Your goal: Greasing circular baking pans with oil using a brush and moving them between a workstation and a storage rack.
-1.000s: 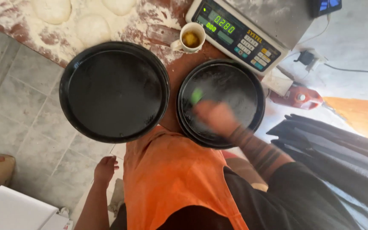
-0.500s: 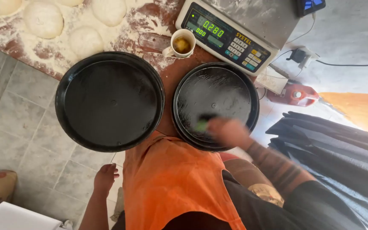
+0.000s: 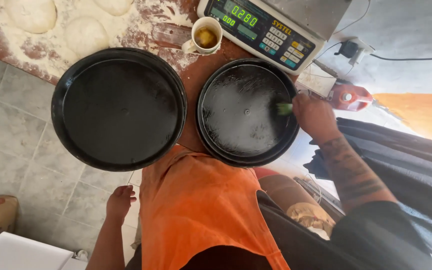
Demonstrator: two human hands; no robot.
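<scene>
Seen from above, a person in an orange apron (image 3: pixel 196 210) stands at a reddish table (image 3: pixel 196 75) dusted with flour. Two round black pans sit side by side at the table's near edge, almost touching.

The right hand (image 3: pixel 315 114) is at the right rim of the smaller pan (image 3: pixel 246 112). Its fingers are curled together around a small green thing (image 3: pixel 284 108), possibly a brush or a sponge; only the green tip shows past the fingers, pointing left and resting on the pan's inner surface just inside the rim. The bottom of this pan looks shiny and streaked. The forearm, marked with dark tattoos, runs back toward the lower right.

The left hand (image 3: pixel 120 201) hangs down beside the apron, below the table edge and over the tiled floor (image 3: pixel 16 135). It holds nothing, and its fingers are loosely bent and slightly apart. It is well apart from both pans.

The larger pan (image 3: pixel 119 108) on the left is dull and dark, partly overhanging the table edge.

Behind the pans stand a white cup (image 3: pixel 205 36) with yellowish liquid and a digital scale (image 3: pixel 263 30) with a lit green display. Pale rounds of dough (image 3: pixel 83 35) lie on the floured top at the far left.
</scene>
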